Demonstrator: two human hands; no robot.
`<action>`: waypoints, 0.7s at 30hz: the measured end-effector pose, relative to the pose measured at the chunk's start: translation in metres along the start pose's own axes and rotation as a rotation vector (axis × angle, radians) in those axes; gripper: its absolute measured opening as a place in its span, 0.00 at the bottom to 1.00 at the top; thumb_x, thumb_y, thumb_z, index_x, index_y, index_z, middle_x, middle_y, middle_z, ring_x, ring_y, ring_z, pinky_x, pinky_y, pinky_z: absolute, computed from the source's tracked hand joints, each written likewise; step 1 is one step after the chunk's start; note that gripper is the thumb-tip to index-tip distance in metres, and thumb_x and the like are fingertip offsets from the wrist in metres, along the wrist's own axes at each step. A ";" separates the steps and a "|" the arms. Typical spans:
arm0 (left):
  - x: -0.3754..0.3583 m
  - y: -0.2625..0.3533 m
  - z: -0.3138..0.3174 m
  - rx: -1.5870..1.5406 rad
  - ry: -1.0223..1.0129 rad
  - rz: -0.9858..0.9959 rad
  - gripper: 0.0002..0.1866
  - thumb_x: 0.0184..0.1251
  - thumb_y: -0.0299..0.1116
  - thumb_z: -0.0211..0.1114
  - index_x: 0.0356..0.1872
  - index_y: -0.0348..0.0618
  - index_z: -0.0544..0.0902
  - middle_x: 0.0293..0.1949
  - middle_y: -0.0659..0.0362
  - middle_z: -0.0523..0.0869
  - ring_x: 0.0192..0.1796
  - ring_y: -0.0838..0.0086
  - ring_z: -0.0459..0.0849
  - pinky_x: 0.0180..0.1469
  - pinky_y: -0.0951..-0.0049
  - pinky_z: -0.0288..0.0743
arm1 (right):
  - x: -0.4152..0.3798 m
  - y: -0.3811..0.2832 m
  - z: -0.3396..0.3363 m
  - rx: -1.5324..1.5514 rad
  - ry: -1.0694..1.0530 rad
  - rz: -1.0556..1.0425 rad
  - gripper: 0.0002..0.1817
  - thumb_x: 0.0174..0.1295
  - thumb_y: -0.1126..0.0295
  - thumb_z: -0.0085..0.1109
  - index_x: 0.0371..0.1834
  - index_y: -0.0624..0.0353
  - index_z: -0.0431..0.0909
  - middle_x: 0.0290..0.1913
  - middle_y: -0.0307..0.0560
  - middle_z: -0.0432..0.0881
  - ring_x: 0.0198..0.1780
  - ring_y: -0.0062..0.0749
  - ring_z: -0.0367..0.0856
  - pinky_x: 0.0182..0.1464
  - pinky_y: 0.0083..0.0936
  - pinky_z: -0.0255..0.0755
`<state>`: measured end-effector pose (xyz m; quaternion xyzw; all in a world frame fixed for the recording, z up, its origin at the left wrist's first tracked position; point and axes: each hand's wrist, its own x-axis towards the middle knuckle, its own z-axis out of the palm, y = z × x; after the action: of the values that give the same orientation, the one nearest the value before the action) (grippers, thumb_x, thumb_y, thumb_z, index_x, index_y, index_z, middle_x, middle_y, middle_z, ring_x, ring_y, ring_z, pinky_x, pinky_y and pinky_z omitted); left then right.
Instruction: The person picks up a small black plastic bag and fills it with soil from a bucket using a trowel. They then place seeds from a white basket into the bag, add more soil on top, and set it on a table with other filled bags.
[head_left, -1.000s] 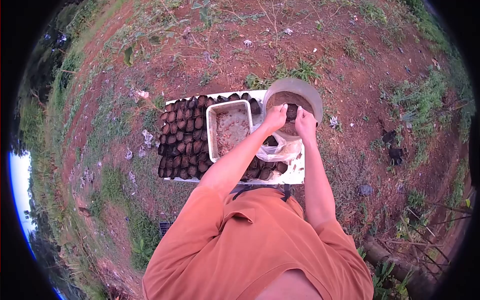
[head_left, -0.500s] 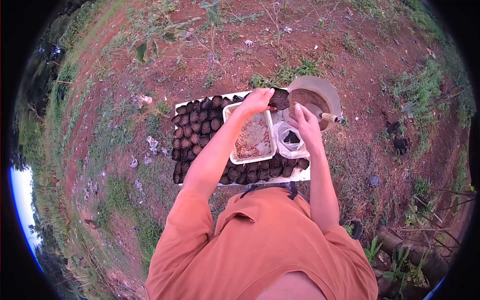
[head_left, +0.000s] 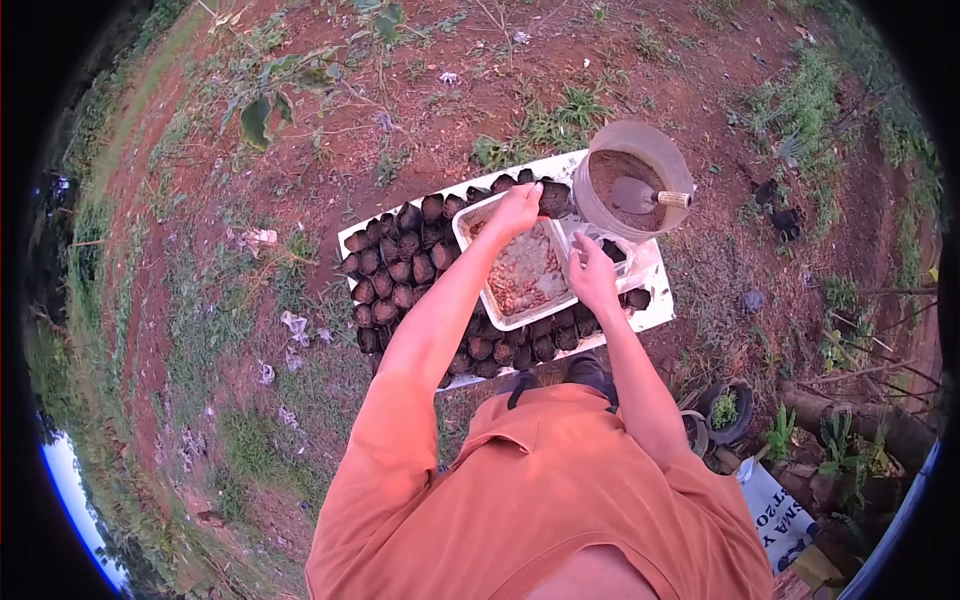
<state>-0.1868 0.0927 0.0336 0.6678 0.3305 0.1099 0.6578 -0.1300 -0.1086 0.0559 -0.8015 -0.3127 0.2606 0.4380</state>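
Observation:
My left hand [head_left: 518, 208] is closed on a black soil-filled bag [head_left: 554, 199] near the back edge of the white board [head_left: 655, 290]. Lower and to the right, my right hand [head_left: 592, 272] is over the clear plastic bag [head_left: 622, 262], its fingers close together; what they hold, if anything, is too small to tell. Between my hands lies a white basket [head_left: 510, 322] with small reddish pieces inside. Rows of filled black bags [head_left: 402, 271] stand left of the basket and in front of it.
A clear bucket of soil [head_left: 640, 225] with a trowel [head_left: 672, 199] in it is at the board's back right. Black pots [head_left: 727, 412] and a printed white sack [head_left: 775, 515] lie at the lower right. A leafy plant [head_left: 256, 118] grows at the upper left.
The view has turned, so the board appears tilted. My right hand has moved from beside the bucket's rim down to the plastic bag. The left hand still grips the soil-filled bag.

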 end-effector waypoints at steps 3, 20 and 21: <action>0.023 -0.028 0.011 0.107 0.026 0.042 0.21 0.79 0.42 0.48 0.40 0.30 0.79 0.35 0.48 0.84 0.40 0.63 0.85 0.44 0.62 0.82 | 0.013 0.009 0.011 -0.110 0.124 -0.074 0.27 0.66 0.73 0.55 0.69 0.65 0.68 0.55 0.68 0.80 0.50 0.50 0.85 0.53 0.36 0.79; 0.048 -0.058 0.038 0.664 0.143 0.207 0.19 0.76 0.40 0.50 0.39 0.36 0.83 0.41 0.38 0.85 0.46 0.41 0.83 0.52 0.46 0.74 | 0.054 0.023 0.031 -0.289 0.180 -0.138 0.20 0.63 0.72 0.61 0.57 0.68 0.77 0.49 0.70 0.81 0.49 0.59 0.82 0.53 0.44 0.77; 0.048 -0.054 0.037 0.664 0.140 0.204 0.19 0.76 0.40 0.50 0.39 0.36 0.83 0.41 0.38 0.85 0.46 0.41 0.83 0.52 0.46 0.74 | 0.056 0.024 0.031 -0.305 0.168 -0.134 0.20 0.62 0.71 0.60 0.56 0.71 0.76 0.48 0.70 0.81 0.49 0.61 0.82 0.54 0.45 0.76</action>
<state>-0.1453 0.0862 -0.0358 0.8657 0.3240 0.1073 0.3661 -0.1080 -0.0612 0.0125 -0.8550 -0.3635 0.1127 0.3524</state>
